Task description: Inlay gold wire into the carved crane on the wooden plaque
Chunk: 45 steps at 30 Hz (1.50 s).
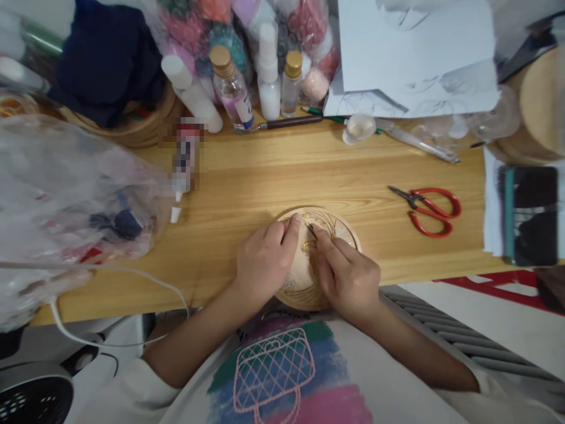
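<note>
Clear plastic bag [66,194] bulges at the far left of the wooden table [265,176], with a white cable [132,282] trailing below it. Just right of the bag lies a small tube [185,156], and behind it stand several corked bottles [229,88]. At the table's near edge sits a round wooden disc [304,282] bearing gold line patterns. Left hand [265,259] rests on the disc's left part, fingers curled together and fingertips pressing down near its top. Right hand [346,274] covers the disc's right part, pinching a thin dark tool [311,229] against the surface. Further right lie red scissors [430,209], well apart from both hands.
</note>
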Tool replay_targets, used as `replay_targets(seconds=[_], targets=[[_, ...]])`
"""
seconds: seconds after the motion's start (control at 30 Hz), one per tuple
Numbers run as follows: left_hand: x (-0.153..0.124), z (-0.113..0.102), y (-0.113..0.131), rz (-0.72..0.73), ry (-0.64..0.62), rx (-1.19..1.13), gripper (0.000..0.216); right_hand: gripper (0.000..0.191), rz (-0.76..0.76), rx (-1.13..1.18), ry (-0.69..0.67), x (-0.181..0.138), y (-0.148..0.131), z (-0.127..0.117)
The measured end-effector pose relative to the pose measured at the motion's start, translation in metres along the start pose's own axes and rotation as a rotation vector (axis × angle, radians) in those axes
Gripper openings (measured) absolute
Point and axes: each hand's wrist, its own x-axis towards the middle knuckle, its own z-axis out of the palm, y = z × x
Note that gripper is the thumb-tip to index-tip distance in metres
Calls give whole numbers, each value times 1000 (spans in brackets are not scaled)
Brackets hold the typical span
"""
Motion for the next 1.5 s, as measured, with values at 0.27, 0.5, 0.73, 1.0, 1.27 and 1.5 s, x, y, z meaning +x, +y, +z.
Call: replay_targets(seconds=[0.27,0.5,0.73,1.0,1.27,1.5], targets=[[0,-2,-1,-3,-48,1,33,25,3,16,0,-1,1,0],[-2,0,-1,2,-16,4,33,27,16,36,-9,-2,0,1],[-1,1,0,6,-12,16,33,30,31,50,-11,-4,1,2],[-2,1,0,-33,-100,-37,38,32,58,115,10,-3,1,1],[-3,0,0,-49,-149,-73,39,32,397,522,58,-3,3,-7],[-4,1,0,-81,-190,-73,38,22,708,832,130,6,22,-12]])
